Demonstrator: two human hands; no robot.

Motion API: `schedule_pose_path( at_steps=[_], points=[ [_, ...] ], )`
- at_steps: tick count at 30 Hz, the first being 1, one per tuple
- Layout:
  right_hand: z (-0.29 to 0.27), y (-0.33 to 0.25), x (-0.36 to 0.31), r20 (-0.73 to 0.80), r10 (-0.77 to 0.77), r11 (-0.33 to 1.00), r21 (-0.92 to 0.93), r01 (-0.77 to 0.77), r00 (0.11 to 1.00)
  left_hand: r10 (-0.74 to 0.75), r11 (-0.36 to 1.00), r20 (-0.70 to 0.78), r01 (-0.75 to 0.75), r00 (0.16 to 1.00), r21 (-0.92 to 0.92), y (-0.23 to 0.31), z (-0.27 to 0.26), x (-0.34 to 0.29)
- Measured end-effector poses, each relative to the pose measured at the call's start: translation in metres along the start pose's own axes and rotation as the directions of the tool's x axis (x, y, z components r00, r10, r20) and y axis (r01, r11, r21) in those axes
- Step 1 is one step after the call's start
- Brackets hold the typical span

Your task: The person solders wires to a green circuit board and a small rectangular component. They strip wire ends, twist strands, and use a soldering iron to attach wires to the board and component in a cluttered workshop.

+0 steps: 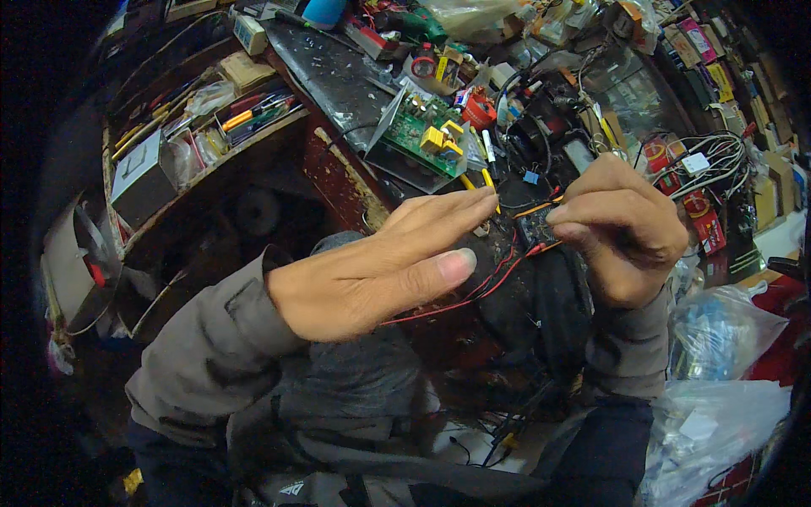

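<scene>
My left hand (372,275) is held out flat above the near edge of the bench, fingers straight and together, thumb alongside, with nothing in it. To its right, my right hand (629,228) is raised with curled fingers, thumb and forefinger drawn together; whether something small is pinched there is hidden. Between the hands lies a small dark object (532,226), partly covered, with orange-tipped probes beside it. Red test leads (439,309) run from there under my left hand. Beyond my left fingertips, a green circuit board (408,127) with yellow components rests tilted on a metal plate.
Pens and a white marker (489,145) lie by the board. Tangled white cables (718,165) and red boxes (705,224) crowd the right side. Clear plastic bags (718,334) stand near my right sleeve. At left, an open drawer (207,173) holds tools and a grey box.
</scene>
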State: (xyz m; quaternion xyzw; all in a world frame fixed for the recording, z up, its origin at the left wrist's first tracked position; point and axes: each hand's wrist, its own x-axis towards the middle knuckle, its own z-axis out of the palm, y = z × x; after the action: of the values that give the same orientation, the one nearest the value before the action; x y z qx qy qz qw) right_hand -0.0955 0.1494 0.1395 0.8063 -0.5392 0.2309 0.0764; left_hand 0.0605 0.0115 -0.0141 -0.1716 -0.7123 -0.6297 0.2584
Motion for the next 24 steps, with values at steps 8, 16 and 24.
schedule_pose_path(
  at_steps=[8,16,24],
  points=[
    [0.004,0.001,0.000,-0.010,-0.016,1.000,0.023,0.016,1.000,0.043,0.995,0.329,-0.009,0.943,-0.104,-0.004,-0.014,0.006],
    [0.004,0.000,-0.001,0.008,-0.011,0.999,0.037,0.010,1.000,-0.039,0.950,0.059,0.056,0.997,-0.309,0.000,0.000,0.004],
    [0.004,0.000,0.000,0.008,-0.032,0.999,0.027,0.031,0.999,-0.024,0.968,0.224,0.079,0.974,-0.240,0.003,-0.007,0.007]
  ],
)
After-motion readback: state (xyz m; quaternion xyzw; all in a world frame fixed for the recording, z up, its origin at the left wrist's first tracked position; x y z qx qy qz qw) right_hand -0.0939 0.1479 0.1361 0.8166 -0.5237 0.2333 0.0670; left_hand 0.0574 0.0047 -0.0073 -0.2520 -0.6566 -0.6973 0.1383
